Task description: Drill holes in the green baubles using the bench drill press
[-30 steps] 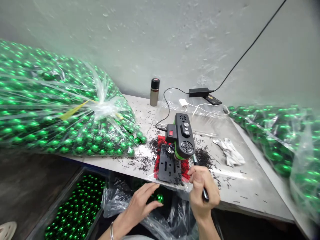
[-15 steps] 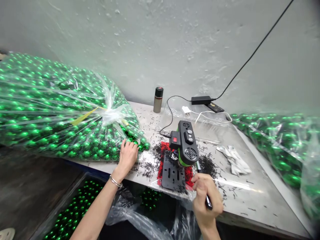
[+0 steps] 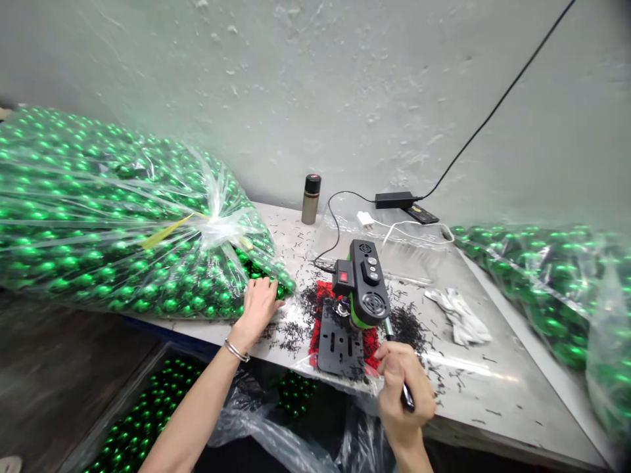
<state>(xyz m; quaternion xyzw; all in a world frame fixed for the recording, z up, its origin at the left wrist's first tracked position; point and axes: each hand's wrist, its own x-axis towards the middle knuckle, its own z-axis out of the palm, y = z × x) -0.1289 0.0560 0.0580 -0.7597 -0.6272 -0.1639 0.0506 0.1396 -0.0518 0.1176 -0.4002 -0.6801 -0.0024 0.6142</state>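
Shiny green balls [image 3: 284, 284] show at an opening in a big clear plastic bag [image 3: 219, 230], tied at its neck. Bent over them at that opening is my left hand [image 3: 259, 303], thumb out to the side; the fingertips are hidden among the balls. My right hand [image 3: 405, 384] is wrapped round the black grip of a lever [image 3: 408, 399], whose metal rod runs up to a small black and green machine [image 3: 369, 282]. Below the machine's head lies a black slotted plate [image 3: 340, 348] on a red mat [image 3: 372, 348]. Small black bits [image 3: 407, 328] are heaped around it.
Behind the machine are a bottle [image 3: 310, 199], a power adapter [image 3: 397, 200], a white charger [image 3: 365, 219] and a clear plastic tray [image 3: 409, 259]. White gloves [image 3: 461, 316] lie to the right. Another bag of green balls [image 3: 547, 289] stands far right. More balls [image 3: 142, 414] fill a container below the table.
My left hand has shifted slightly right and down, its fingers deeper among the green balls at the bag's opening. My right hand stays on the lever. The view has moved a little.
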